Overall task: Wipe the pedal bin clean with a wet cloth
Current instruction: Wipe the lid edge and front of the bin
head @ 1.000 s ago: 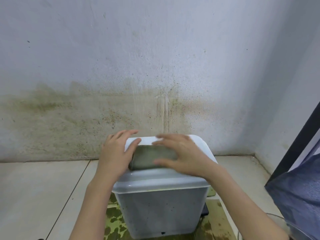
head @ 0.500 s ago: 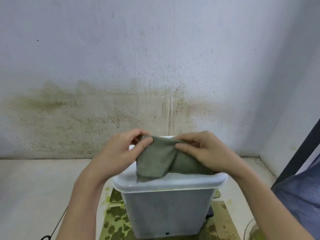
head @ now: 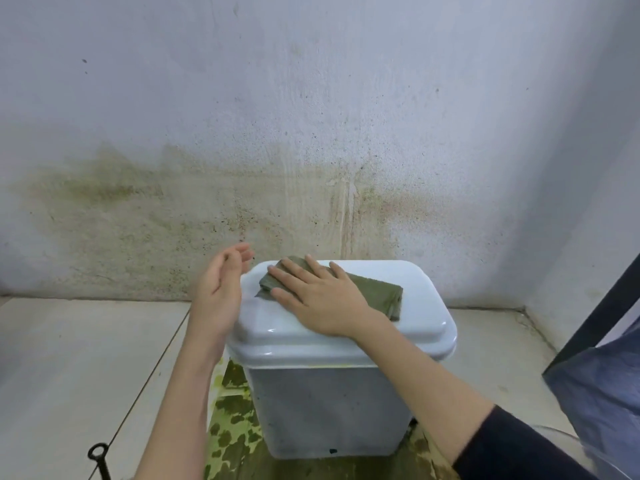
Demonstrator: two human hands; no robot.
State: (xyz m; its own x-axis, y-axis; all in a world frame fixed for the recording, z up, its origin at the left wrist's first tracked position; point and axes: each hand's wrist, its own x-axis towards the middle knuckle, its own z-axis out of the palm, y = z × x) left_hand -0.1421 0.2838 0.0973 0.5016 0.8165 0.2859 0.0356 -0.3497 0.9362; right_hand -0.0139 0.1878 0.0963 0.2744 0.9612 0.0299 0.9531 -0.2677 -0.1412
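A pale grey pedal bin (head: 329, 407) stands on the floor against the stained wall, its white lid (head: 408, 327) closed. A folded olive-green cloth (head: 377, 291) lies flat on the lid's back half. My right hand (head: 322, 299) presses down on the cloth's left part with straight, spread fingers. My left hand (head: 221, 292) hovers in the air beside the lid's left edge, palm turned inward, fingers relaxed and holding nothing.
A camouflage-patterned mat (head: 235, 438) lies under the bin on the tiled floor (head: 69, 368). A dark metal hook (head: 98, 459) shows at the bottom left. Blue fabric (head: 602, 393) and a dark slanted bar (head: 595, 323) stand at the right. The mouldy wall (head: 207, 209) is close behind.
Both hands held the cloth up above the lid half a second ago. Now it lies flat on the lid under my right palm, and my left hand has let go and moved off left.
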